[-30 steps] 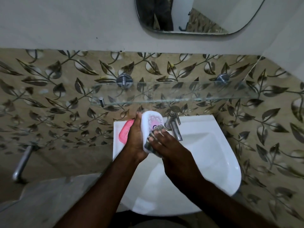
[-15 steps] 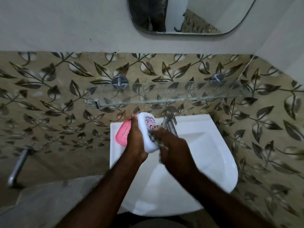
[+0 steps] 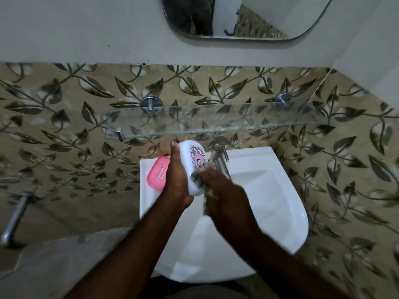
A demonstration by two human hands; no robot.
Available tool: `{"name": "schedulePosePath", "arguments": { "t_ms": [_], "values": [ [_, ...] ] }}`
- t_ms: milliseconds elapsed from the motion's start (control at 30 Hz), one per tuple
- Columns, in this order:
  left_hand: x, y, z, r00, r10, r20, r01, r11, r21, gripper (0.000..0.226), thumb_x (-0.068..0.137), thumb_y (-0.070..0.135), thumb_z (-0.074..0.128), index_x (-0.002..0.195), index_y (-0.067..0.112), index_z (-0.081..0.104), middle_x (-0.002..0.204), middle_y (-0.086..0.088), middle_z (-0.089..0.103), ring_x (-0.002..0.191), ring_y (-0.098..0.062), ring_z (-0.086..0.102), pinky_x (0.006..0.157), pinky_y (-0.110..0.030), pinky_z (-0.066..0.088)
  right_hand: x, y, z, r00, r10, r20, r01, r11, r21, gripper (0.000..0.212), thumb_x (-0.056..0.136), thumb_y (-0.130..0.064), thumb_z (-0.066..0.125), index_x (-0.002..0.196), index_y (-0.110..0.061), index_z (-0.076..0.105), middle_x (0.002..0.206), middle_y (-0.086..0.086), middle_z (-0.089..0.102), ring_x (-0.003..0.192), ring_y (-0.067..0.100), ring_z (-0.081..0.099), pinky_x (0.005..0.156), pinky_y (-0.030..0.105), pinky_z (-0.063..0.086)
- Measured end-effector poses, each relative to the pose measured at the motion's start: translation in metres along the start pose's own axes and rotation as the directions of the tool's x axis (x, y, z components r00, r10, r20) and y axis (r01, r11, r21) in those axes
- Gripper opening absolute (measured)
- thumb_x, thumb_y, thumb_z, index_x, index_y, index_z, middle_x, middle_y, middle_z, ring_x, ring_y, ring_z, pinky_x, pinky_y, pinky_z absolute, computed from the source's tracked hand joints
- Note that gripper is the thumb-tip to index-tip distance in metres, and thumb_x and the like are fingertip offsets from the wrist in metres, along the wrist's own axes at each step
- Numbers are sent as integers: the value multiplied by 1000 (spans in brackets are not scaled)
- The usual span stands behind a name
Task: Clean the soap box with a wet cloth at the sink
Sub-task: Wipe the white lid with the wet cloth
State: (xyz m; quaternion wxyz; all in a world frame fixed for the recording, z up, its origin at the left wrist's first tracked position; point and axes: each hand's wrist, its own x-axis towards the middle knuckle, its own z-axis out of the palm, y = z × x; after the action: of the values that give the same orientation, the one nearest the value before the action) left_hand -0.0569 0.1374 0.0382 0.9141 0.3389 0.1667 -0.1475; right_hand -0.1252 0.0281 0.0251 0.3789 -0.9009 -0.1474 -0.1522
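Both hands (image 3: 224, 190) hold soap box (image 3: 193, 167) above sink (image 3: 280, 190).

Two hands: left hand (image 3: 176, 180), right hand (image 3: 226, 190). One white soap box lid (image 3: 193, 167). One pink soap tray (image 3: 157, 172). One cloth (image 3: 199, 180). One sink (image 3: 269, 201). One tap (image 3: 219, 156). One glass shelf (image 3: 216, 121) on two metal mounts (image 3: 151, 104). One mirror (image 3: 244, 18). One metal pipe (image 3: 15, 216) at far left.
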Motion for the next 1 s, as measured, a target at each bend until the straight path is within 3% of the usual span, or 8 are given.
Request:
{"name": "schedulePosePath", "arguments": {
  "t_ms": [100, 233, 367, 500, 733, 800, 900, 1000],
  "values": [
    [3, 1, -8, 999, 30, -31, -27, 994, 105, 76, 92, 69, 21, 113, 8, 60, 73, -7, 74, 64, -19, 71, 58, -25, 57, -8, -9, 6, 990, -139, -5, 138, 987, -81, 49, 79, 7, 53, 122, -14, 66, 133, 8, 60, 126, 23, 53, 105, 31, 37],
    [-3, -9, 3, 997, -22, 72, 18, 998, 52, 75, 91, 71, 20, 92, 10, 63, 75, -7, 73, 68, -18, 72, 60, -26, 58, 36, 0, -7, 980, -196, -10, 193, 971, -140, 49, 73, -2, 43, 115, -5, 69, 124, 16, 64, 117, 31, 60, 102, 28, 36],
    [-10, -13, 8, 995, -29, 95, 5, 969, 247, 60, 91, 69, 19, 93, 24, 58, 91, 2, 64, 92, -17, 61, 80, -29, 46, 51, 11, -15, 993, 110, -40, -102, 982, 159, 55, 73, 0, 46, 119, -20, 67, 122, -14, 62, 119, -2, 53, 103, 15, 37],
    [-8, -12, -15, 965, 155, 213, -254, 762, 596, 30, 83, 46, 57, 99, 22, 65, 95, 7, 72, 97, -12, 66, 83, -25, 51, 51, 12, -21, 970, 243, 9, -235, 930, 283, 48, 79, 1, 50, 110, -28, 70, 105, -29, 62, 106, -13, 57, 91, 6, 40],
    [-12, 14, -26, 901, 178, 395, -429, 490, 759, 13, 72, 19, 71, 82, 22, 64, 73, 13, 69, 76, -8, 63, 73, -24, 50, 58, 5, -36, 976, -158, 149, 153, 987, 45, 57, 73, -16, 39, 125, -17, 64, 132, 1, 61, 123, 12, 53, 105, 25, 39],
    [-12, 17, -27, 903, 189, 386, -430, 351, 832, 18, 68, 18, 69, 74, 30, 58, 68, 15, 63, 70, 0, 59, 68, -20, 45, 60, 12, -35, 986, -82, 146, 63, 989, 134, 56, 74, -6, 41, 123, -21, 65, 125, -6, 64, 113, 7, 59, 97, 29, 47],
    [-12, 15, -24, 908, 245, 340, -406, 312, 859, 31, 72, 7, 70, 77, 34, 56, 71, 18, 61, 63, 10, 56, 57, -10, 39, 63, 18, -27, 980, 167, 108, -189, 951, 246, 61, 79, 2, 43, 114, -40, 67, 94, -24, 69, 82, 3, 68, 77, 35, 57],
    [-11, 16, -20, 909, 250, 333, -397, 279, 874, 33, 76, 0, 68, 75, 30, 57, 69, 15, 61, 58, 10, 54, 55, -10, 39, 58, 2, -20, 994, 103, 27, -106, 980, 167, 56, 74, -5, 42, 117, -29, 68, 107, -9, 72, 93, 10, 65, 89, 29, 51]
  ]
}}
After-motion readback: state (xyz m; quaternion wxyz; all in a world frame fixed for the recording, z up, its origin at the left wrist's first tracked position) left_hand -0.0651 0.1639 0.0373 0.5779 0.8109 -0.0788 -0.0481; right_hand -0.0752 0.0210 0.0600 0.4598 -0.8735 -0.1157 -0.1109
